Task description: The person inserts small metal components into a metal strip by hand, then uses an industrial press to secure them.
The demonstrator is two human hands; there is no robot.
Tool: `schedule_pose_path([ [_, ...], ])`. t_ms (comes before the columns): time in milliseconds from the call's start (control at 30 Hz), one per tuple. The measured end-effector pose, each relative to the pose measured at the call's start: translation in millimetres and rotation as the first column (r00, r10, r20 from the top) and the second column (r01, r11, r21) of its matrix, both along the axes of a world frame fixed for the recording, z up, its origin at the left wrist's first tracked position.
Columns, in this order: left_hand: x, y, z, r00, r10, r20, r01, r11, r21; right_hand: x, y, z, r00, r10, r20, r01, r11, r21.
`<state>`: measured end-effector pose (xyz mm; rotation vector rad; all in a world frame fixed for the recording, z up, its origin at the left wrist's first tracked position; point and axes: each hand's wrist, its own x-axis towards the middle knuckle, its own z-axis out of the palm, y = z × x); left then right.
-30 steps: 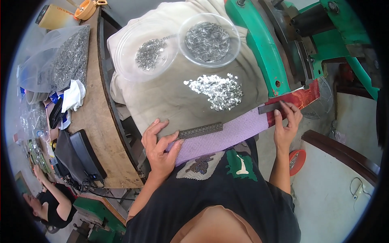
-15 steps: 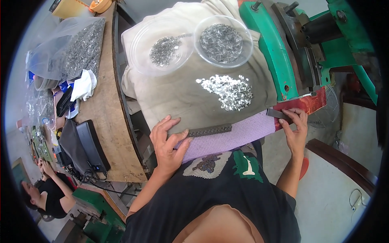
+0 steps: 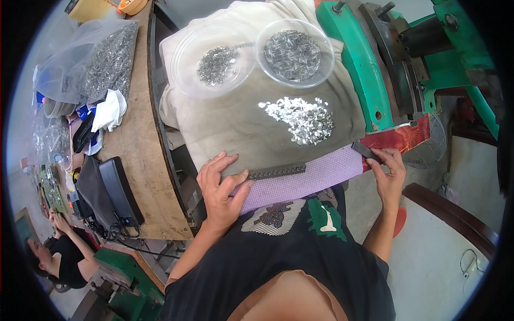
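Note:
My left hand (image 3: 218, 187) grips the left end of a dark slotted bar (image 3: 278, 171) between thumb and fingers. A row of small notches or pieces runs along that bar, which lies at the edge of a purple woven cloth (image 3: 308, 181). At the cloth's right end, my right hand (image 3: 390, 172) pinches a short, plain dark bar (image 3: 366, 152). Beyond the slotted bar, a pile of small shiny metal pieces (image 3: 305, 122) is spread on a grey-beige cloth (image 3: 225, 128). Behind the pile stand two clear round tubs, the left one (image 3: 184, 80) and the right one (image 3: 327, 69), both holding small metal parts.
A green machine (image 3: 356, 69) stands close on the right, above a red surface (image 3: 412, 136). To the left, a wooden table (image 3: 147, 176) carries a plastic bag of metal parts (image 3: 110, 64) and a black case (image 3: 122, 190). Another person (image 3: 69, 254) sits at far left.
The short bar in my right hand has tilted a little more steeply, its far end shifting slightly up. My left hand and the slotted bar stay almost still.

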<state>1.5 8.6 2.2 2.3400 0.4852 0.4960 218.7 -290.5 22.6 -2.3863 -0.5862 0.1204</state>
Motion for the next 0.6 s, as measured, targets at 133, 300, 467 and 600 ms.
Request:
schedule_pose_path([
  [133,0.1,-0.3,0.7,1.000,0.001,0.019,-0.001,1.000,0.004,-3.5,2.0,1.1,1.000,0.004,0.010,-0.004,1.000,0.009],
  [300,0.4,-0.2,0.9,1.000,0.003,-0.003,-0.003,1.000,-0.003,-12.0,11.6,8.9,0.999,-0.005,0.047,0.001,0.997,0.077],
  [467,0.7,-0.2,1.7,1.000,0.000,0.015,0.000,1.000,0.000,-23.7,32.2,20.4,0.998,0.047,0.036,-0.052,0.990,0.129],
  [600,1.5,-0.6,2.8,1.000,0.021,-0.023,-0.021,1.000,-0.013,-31.6,57.3,29.5,0.989,0.134,0.055,-0.141,0.977,0.159],
])
